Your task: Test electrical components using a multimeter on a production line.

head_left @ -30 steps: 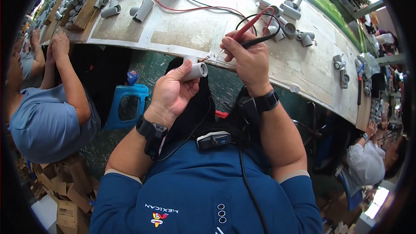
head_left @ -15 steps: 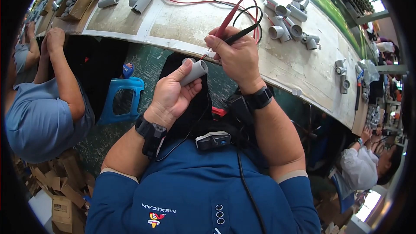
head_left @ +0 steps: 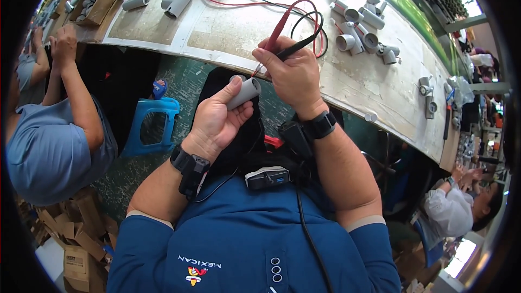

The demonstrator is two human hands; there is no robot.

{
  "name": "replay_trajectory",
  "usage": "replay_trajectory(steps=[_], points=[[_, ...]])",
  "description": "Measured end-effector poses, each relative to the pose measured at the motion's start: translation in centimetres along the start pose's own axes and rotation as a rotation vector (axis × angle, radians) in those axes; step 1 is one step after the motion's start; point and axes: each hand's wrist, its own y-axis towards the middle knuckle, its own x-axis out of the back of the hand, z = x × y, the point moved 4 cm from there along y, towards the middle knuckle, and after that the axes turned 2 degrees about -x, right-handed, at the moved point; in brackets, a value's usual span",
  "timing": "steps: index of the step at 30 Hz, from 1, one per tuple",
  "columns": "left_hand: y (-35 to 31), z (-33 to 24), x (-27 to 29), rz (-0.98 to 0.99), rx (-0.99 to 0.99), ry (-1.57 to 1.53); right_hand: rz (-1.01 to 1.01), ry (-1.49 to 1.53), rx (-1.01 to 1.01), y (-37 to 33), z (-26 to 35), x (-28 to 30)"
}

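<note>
My left hand is closed round a short grey plastic tube, thumb along its upper side, just off the table's near edge. Two test probes, one red and one black, are pinched together in my right hand. Their thin metal tips point down at the far end of the tube; whether they touch a contact there is too small to tell. From the probe handles, red and black leads loop up and run left across the table.
Grey tubes and fittings lie clustered on the worktable, right of my hands. An open carton of grey parts stands far left. A blue stool and a co-worker in blue are at left; another person sits at right.
My right hand has shifted slightly left with the probes, and their lead loop has moved with it. The tube has barely moved. The left co-worker's hand has risen a little.
</note>
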Motion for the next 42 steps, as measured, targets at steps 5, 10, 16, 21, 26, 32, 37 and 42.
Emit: replay_trajectory(steps=[5, 10, 16, 21, 26, 32, 37, 42], points=[[0.0, 0.4, 0.3, 0.003, 0.035, 0.013, -0.001, -0.063, 0.005, 0.0, 0.4, -0.2], [0.2, 0.6, 0.1, -0.004, 0.040, 0.025, -0.004, -0.099, -0.014, -0.1, 0.7, 0.1], [0.4, 0.9, -0.4, 0.050, 0.044, 0.036, -0.053, 0.061, 0.042, 0.0, -0.4, -0.4], [0.4, 0.6, -0.4, -0.014, 0.049, 0.014, -0.021, 0.064, 0.037, 0.1, 0.1, -0.1], [0.4, 0.6, 0.0, 0.016, 0.075, 0.043, 0.010, 0.036, 0.017, -0.1, 0.3, -0.1], [0.1, 0.7, 0.0, -0.009, 0.056, 0.049, -0.023, 0.002, 0.084, -0.1, 0.0, -0.4], [-0.1, 0.5, -0.3, -0.015, 0.037, 0.033, 0.022, 0.026, 0.084, -0.2, 0.5, -0.4], [-0.2, 0.7, -0.4, -0.044, 0.020, 0.049, 0.009, -0.039, 0.040, -0.4, 0.9, -0.1]])
